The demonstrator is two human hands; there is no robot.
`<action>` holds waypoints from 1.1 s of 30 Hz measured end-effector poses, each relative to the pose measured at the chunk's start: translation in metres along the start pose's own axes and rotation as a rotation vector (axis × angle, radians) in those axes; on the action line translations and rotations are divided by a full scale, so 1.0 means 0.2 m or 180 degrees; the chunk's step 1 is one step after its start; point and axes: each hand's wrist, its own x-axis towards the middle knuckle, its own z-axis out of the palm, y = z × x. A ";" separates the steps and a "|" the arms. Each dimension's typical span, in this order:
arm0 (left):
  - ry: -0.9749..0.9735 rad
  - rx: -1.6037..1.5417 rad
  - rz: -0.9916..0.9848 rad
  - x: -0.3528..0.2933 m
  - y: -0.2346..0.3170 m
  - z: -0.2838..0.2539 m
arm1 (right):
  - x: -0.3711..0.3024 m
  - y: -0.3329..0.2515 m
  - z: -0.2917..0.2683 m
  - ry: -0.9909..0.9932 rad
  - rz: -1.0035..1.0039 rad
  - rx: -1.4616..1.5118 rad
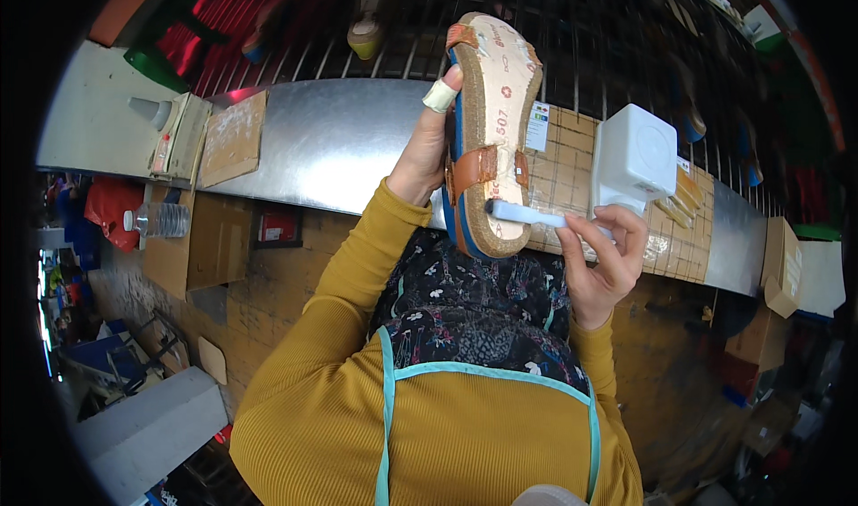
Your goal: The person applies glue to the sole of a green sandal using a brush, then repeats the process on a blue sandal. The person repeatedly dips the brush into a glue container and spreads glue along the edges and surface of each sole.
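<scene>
My left hand (427, 153), with a pale wrap on its thumb, grips the left side of a sandal (498, 104). The sandal is tilted with its underside toward me: a pale insole board with a brown cork-like border, brown straps folded over the edges, and a blue form along its left side. My right hand (606, 260) pinches the white handle of a small brush (532, 215). The brush's dark bristles touch the sandal's underside near its lower end. Most of my left fingers are hidden behind the sandal.
A white plastic container (636, 153) stands on taped cardboard (572, 171) on the metal bench (331, 139). Beyond the bench runs a rack of metal rods (411, 54) holding other shoes. A cardboard piece (234, 139) lies left; a clear bottle (161, 220) rests on a carton.
</scene>
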 end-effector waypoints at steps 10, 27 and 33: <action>-0.0191 -0.0215 -0.0213 0.04 -0.05 -0.04 | -0.05 0.03 -0.03 0.0007 -0.0130 -0.0049; -0.0768 -0.1052 -0.0594 0.11 -0.24 -0.19 | -0.12 -0.01 -0.04 -0.0253 -0.0823 -0.0178; -0.1121 -0.1558 -0.0692 0.14 -0.31 -0.23 | -0.10 0.04 0.01 -0.0034 -0.0453 -0.0323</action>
